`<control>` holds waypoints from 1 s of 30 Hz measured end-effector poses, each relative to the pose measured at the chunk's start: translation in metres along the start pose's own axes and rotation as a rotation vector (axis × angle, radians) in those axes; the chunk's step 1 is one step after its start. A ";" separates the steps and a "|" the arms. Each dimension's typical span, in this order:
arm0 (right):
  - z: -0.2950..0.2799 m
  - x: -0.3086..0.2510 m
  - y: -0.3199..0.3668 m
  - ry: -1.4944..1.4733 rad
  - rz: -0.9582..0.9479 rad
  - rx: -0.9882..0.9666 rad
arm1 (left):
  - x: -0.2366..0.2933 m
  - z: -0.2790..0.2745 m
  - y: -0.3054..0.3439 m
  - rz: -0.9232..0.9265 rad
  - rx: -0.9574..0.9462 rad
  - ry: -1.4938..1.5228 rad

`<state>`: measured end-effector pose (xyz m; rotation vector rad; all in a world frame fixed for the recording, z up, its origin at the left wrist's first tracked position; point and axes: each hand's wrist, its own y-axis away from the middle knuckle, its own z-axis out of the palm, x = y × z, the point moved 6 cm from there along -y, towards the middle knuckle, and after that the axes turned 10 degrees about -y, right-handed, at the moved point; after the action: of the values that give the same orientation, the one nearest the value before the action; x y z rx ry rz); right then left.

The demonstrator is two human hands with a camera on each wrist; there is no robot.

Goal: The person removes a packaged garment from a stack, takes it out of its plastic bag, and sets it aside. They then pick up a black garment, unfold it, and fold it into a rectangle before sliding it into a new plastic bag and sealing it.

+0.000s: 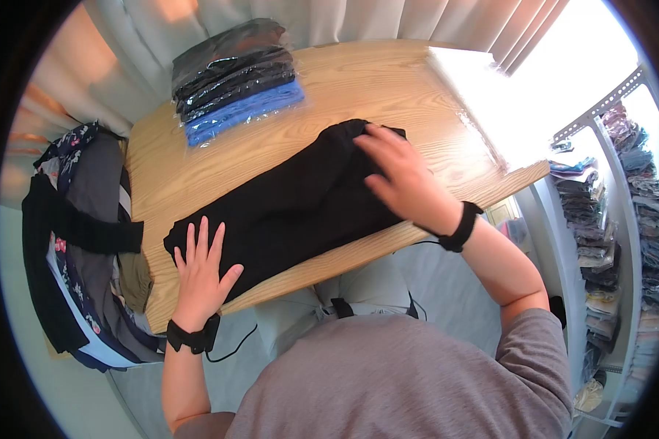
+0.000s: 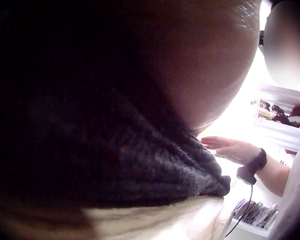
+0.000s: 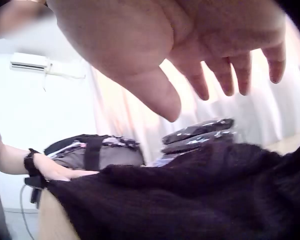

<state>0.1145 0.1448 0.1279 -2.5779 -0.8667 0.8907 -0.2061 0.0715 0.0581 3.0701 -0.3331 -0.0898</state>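
A black folded garment (image 1: 285,197) lies in a long strip across the wooden table (image 1: 373,80), close to the person. On its left end rests the left hand (image 1: 201,274), palm down with fingers spread straight. The right hand (image 1: 408,179) is over the garment's right end, its fingers extended and slightly blurred. From the right wrist view, a gap shows between that right hand (image 3: 205,45) and the raised, wrinkled black cloth (image 3: 205,195) below it. Nothing is in the right hand's grasp. Dark cloth (image 2: 140,155) fills much of the left wrist view.
A stack of bagged folded clothes (image 1: 234,80), black over blue, sits at the table's back left. Loose clothes (image 1: 95,190) are heaped beside the left edge. A bright white packet or sheet (image 1: 468,102) lies at the right. Shelves of packed clothes (image 1: 597,227) stand on the right.
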 end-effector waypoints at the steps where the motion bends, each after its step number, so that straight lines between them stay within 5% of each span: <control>1: 0.018 -0.012 -0.003 -0.033 -0.007 -0.098 | 0.001 -0.001 -0.001 -0.003 -0.002 0.012; 7: 0.081 -0.043 -0.012 0.373 -0.092 -0.256 | -0.005 -0.002 0.000 -0.029 -0.013 0.039; 11: 0.093 -0.020 -0.005 0.320 -0.100 -0.437 | -0.025 0.000 0.013 -0.060 -0.030 0.149; 13: 0.091 -0.026 -0.005 0.375 -0.089 -0.472 | -0.059 0.007 0.029 -0.180 0.271 0.698; 14: 0.090 -0.035 -0.007 0.360 -0.096 -0.432 | -0.076 0.011 0.039 -0.270 0.515 0.531; 15: 0.093 -0.046 -0.007 0.348 -0.106 -0.428 | -0.081 0.008 0.043 -0.280 0.516 0.518; 17: 0.095 -0.070 -0.007 0.202 -0.146 -0.303 | -0.098 0.033 0.058 -0.706 0.278 1.018; 21: 0.124 -0.075 0.016 0.200 -0.022 -0.271 | -0.086 0.026 0.048 -0.688 0.073 1.003; 30: 0.116 -0.074 0.016 0.123 0.044 -0.256 | -0.079 0.025 0.008 -0.662 -0.028 1.139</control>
<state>0.0019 0.0937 0.0660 -2.8451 -0.9456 0.6603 -0.2866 0.0795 0.0377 2.4907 0.7007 1.4744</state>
